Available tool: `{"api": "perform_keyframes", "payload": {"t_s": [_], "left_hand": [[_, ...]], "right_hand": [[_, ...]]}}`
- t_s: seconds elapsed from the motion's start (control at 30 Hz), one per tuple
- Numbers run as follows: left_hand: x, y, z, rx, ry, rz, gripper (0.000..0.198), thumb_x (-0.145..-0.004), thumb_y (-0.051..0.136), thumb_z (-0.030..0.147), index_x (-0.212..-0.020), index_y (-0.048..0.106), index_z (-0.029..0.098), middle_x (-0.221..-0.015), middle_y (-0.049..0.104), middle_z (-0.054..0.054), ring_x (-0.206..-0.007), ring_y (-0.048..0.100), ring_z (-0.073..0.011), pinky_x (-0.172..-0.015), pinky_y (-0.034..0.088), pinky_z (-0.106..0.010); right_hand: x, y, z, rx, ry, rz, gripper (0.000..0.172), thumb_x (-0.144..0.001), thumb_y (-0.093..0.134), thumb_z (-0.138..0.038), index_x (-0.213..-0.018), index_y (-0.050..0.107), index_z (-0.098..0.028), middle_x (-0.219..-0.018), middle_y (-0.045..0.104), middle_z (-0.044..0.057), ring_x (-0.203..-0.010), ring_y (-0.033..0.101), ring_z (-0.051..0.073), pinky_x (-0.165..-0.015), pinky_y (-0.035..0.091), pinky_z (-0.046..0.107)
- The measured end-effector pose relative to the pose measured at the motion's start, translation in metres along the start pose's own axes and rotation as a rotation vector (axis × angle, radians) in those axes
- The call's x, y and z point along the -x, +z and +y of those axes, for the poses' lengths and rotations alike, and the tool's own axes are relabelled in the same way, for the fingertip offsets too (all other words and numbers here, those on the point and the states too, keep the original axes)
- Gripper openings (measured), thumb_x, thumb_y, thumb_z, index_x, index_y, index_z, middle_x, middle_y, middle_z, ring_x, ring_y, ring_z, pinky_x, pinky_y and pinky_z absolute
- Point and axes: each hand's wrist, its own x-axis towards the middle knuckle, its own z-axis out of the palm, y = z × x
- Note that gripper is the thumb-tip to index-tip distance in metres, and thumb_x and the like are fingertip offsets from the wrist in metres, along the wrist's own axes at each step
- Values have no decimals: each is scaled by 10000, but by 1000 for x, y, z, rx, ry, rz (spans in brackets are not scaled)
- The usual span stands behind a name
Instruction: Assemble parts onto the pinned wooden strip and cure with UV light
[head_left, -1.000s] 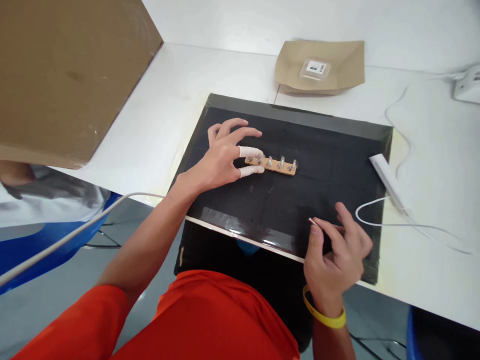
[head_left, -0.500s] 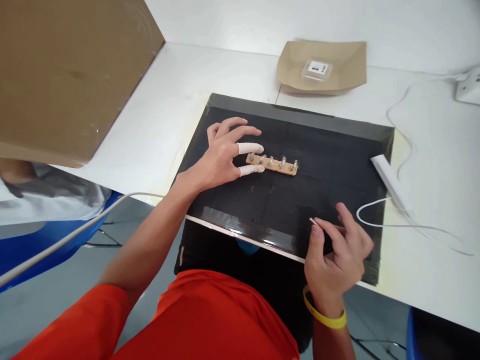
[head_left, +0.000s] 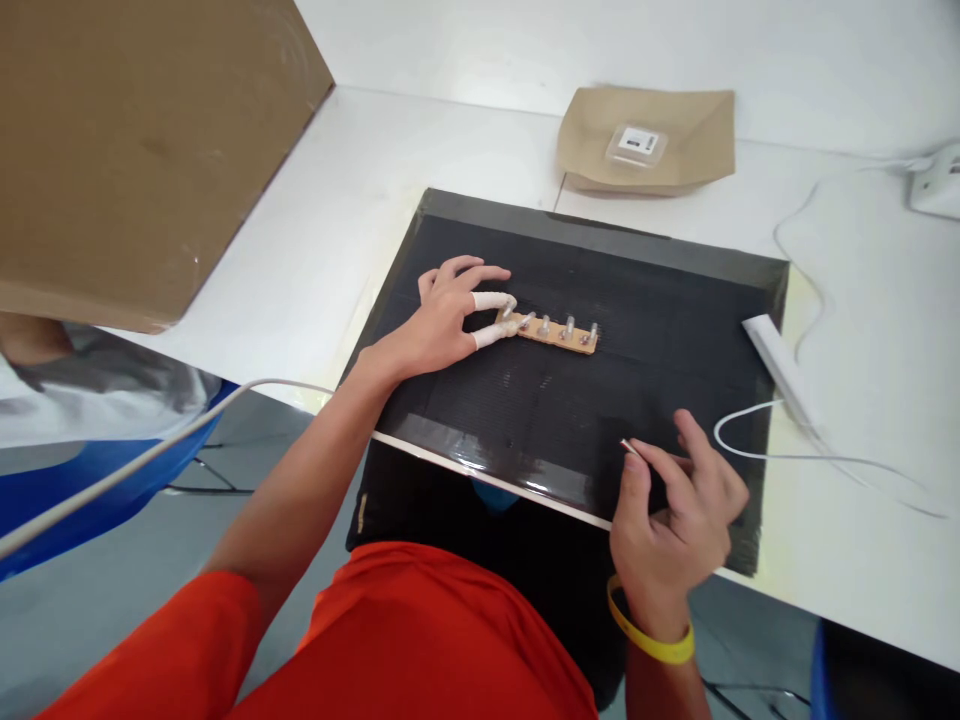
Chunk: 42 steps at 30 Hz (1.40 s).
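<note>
A tan cardboard-like strip (head_left: pixel 559 337) lies on the black mat (head_left: pixel 600 400), with several small, clear, tube-like pieces standing along it. My left hand (head_left: pixel 454 315), white covers on thumb and index finger, is at the strip's left end. Those two fingertips pinch around the leftmost small clear piece (head_left: pixel 508 311); whether they also press the strip cannot be told. Lower right, above the mat's front edge, my right hand (head_left: pixel 675 500) is closed in a pinch. A short, thin, shiny stick (head_left: pixel 627 446) pokes out between its thumb and index finger.
A brown paper tray (head_left: pixel 690 130) holding a clear labelled case (head_left: pixel 637 145) stands behind the mat. At right lie a white bar-shaped device (head_left: pixel 778 368) and its cable. A large cardboard panel (head_left: pixel 150 150) fills the upper left. Another person's sleeve (head_left: pixel 97 390) shows at left.
My left hand has shifted slightly left and its thumb and index finger have closed in on the strip's leftmost piece. My right hand stays in place with the stick.
</note>
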Motion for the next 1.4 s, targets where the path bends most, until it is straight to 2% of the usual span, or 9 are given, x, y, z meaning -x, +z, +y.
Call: {"api": "perform_keyframes", "payload": {"t_s": [0.13,0.37,0.53,0.67,0.93,1.23,1.4], "left_hand": [[-2,4,1,58,-4,25,157,-970,735,293,-1115,793,280,-1510,636,-54,-1497,432,-350,-1203,260,-592],[-2,9,-5,168,-2,66,142,-975,733,332,-1089,807,291,-1432,698,-36,-1449,521,-286,-1235,296,-519],[-3,11,-7,186,14,81,171,-998,701,399,-1062,816,289,-1398,720,-42,-1417,561,-278,-1210,324,-491],[-2,11,-5,196,-7,100,140,-982,728,367,-1042,820,281,-1369,737,-44,-1386,577,-274,-1184,315,-483],[0,14,-1,134,-4,175,61,-951,757,273,-964,817,275,-1301,773,-24,-1351,605,-277,-1163,267,-514],[3,17,5,29,72,293,68,-953,742,237,-935,800,268,-1225,803,-8,-1308,638,-260,-1131,285,-519],[5,15,6,26,36,284,68,-952,741,245,-936,800,275,-1231,801,-4,-1310,637,-263,-1131,289,-522]], "right_hand": [[0,1,0,-8,3,6,128,-919,732,-163,-1028,787,-201,-1400,720,145,-1055,687,251,-956,527,442],[0,0,-1,-26,5,1,133,-918,729,-158,-1034,787,-190,-1414,712,147,-1066,683,248,-950,532,426],[0,0,-1,-22,9,-7,135,-917,733,-158,-1037,785,-191,-1413,711,148,-1051,671,242,-952,522,427],[-1,0,-1,-27,5,-3,123,-926,722,-172,-1030,782,-198,-1408,712,146,-1047,664,242,-946,515,429],[-2,1,-2,-29,7,5,140,-925,719,-165,-1042,788,-201,-1403,712,143,-1077,667,257,-943,518,436],[-2,2,-2,8,-1,-4,110,-926,724,-165,-1017,783,-185,-1392,721,156,-1046,679,243,-934,532,422],[-2,3,-2,10,-17,11,110,-927,725,-170,-1021,779,-188,-1390,723,150,-1043,687,233,-954,524,415]]}}
